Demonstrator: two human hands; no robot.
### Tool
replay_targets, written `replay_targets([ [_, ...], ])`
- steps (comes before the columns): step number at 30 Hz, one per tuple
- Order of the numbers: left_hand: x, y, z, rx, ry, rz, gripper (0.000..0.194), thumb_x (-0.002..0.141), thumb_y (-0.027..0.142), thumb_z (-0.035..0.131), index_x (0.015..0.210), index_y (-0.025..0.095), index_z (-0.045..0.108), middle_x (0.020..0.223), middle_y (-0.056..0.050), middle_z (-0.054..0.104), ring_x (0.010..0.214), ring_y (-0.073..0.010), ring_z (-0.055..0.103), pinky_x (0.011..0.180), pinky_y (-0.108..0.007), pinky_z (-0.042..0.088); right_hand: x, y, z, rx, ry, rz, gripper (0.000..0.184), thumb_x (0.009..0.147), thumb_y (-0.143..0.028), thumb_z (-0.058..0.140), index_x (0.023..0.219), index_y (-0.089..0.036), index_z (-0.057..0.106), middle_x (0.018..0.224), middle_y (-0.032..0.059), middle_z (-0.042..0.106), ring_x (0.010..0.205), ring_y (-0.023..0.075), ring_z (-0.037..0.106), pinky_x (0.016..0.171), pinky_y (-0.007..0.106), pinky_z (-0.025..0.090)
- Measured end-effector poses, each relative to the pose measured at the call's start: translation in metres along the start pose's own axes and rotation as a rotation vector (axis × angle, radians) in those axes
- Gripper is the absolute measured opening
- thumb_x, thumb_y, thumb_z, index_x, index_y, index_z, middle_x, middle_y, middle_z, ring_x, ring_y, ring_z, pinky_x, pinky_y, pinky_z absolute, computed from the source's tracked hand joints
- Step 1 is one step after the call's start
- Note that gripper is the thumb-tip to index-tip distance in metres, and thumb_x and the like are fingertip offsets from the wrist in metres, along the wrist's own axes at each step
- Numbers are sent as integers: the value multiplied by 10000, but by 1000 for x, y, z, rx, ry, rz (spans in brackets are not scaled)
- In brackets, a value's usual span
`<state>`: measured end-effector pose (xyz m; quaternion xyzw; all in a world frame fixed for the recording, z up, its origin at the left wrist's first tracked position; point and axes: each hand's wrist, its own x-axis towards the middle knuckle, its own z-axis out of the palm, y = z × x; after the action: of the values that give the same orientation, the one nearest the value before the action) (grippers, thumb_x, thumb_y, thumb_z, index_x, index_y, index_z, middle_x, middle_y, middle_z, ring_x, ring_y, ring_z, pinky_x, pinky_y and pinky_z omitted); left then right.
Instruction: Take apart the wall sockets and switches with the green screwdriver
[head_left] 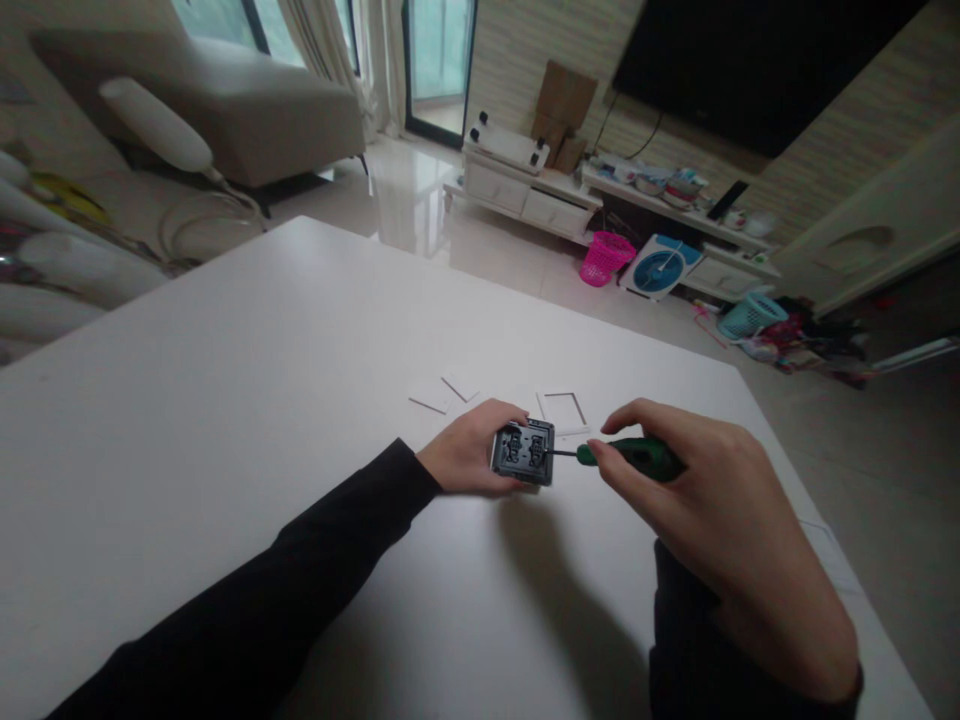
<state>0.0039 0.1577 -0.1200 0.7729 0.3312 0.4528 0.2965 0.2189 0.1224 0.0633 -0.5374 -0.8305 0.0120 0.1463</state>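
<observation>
My left hand (474,449) is closed round the sides of a square black wall switch (526,453), held just over the table with its inner mechanism facing up. Two small fittings show side by side on its face. A screwdriver (643,456) with a green handle is gripped in my right hand (712,490); its thin shaft points left and the tip meets the right part of the switch. Beyond the hands lie a white square frame (574,430) and two flat white pieces, a left cover (429,398) and a right cover (461,386).
The white table (300,330) fills the foreground. A faint flat rectangular piece (831,555) lies near its right edge. Across the floor stand a pink basket (604,258), a blue and white fan (660,268), a light blue basket (752,315) and a low white cabinet (499,190).
</observation>
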Motion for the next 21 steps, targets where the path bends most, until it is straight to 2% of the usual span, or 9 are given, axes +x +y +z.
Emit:
replay_targets([
  [21, 0, 1, 0, -16, -3, -31, 680, 668, 371, 921, 1248, 206, 607, 1244, -126, 700, 1149, -310, 673, 1023, -481, 545, -1, 2, -1, 33, -1, -73, 51, 841, -280, 683, 828, -236, 662, 689, 0, 669, 601, 171, 582, 592, 284, 352],
])
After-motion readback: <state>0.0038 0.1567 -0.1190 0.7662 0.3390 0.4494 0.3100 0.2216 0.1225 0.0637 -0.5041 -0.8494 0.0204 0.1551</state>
